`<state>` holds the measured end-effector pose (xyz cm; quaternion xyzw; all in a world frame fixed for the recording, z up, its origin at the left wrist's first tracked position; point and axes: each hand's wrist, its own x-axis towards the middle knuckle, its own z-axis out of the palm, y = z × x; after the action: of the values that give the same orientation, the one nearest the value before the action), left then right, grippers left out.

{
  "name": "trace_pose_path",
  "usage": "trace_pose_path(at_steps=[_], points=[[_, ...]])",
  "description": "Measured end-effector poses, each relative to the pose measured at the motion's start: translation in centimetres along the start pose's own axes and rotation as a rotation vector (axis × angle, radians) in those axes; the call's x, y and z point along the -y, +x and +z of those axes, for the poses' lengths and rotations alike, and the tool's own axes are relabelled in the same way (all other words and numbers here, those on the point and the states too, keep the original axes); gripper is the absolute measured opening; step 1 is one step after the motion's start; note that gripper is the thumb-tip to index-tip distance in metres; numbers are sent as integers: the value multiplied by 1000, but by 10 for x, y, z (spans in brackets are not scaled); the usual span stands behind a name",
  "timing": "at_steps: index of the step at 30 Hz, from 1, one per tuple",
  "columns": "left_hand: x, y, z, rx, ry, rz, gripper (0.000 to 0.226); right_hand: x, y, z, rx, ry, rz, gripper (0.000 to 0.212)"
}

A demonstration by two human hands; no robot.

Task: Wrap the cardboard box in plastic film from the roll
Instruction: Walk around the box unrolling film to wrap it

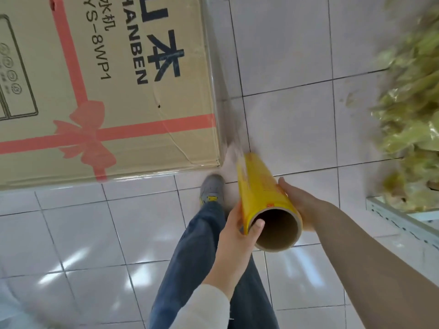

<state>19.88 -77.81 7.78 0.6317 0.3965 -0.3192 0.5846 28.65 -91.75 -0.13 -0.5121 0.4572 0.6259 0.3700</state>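
Observation:
A large cardboard box (102, 86) with a printed red ribbon and dark lettering fills the upper left, standing on the tiled floor. A yellow roll of plastic film (259, 186) with an open cardboard core points toward the box's near right corner. Clear film (228, 115) stretches from the roll's far end up along the box's right side. My left hand (234, 236) grips the near end of the roll, thumb at the core's rim. My right hand (299, 198) cups the roll from the right side.
White floor tiles (297, 55) with dark grout lie all around. My leg in blue jeans and a grey shoe (212, 188) stand just below the box's corner. Bagged green-yellow goods (413, 103) pile up at the right, above a white metal shelf edge (389, 214).

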Motion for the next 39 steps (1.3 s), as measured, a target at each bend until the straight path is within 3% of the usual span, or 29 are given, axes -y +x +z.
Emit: trace_pose_path(at_steps=[2,5,9,13,19,21,24,27,30,32,35,39], points=[[6,-4,2,-5,-15,-9,59,-5,1,6,35,44,-41,51],[13,2,-13,68,7,-50,51,-8,4,18,41,53,-55,51],[5,18,-38,210,245,-7,94,-13,9,40,-12,-36,18,58],[-12,23,-50,385,405,55,66,-27,16,55,-17,0,51,62],[4,12,-74,337,544,116,80,-51,17,76,24,60,50,63],[14,4,-83,322,519,124,75,-59,16,82,32,106,37,63],[30,-4,-101,213,371,94,49,-76,14,81,-15,183,22,60],[45,-14,-111,151,337,82,31,-93,20,92,52,280,29,91],[61,-23,-111,123,373,86,23,-96,21,115,111,401,-16,67],[68,-23,-116,142,419,56,30,-96,23,123,74,396,-17,64],[74,-22,-130,320,532,-5,49,-92,26,131,55,318,-28,68],[73,-8,-145,427,572,-43,106,-92,24,155,13,250,24,71]])
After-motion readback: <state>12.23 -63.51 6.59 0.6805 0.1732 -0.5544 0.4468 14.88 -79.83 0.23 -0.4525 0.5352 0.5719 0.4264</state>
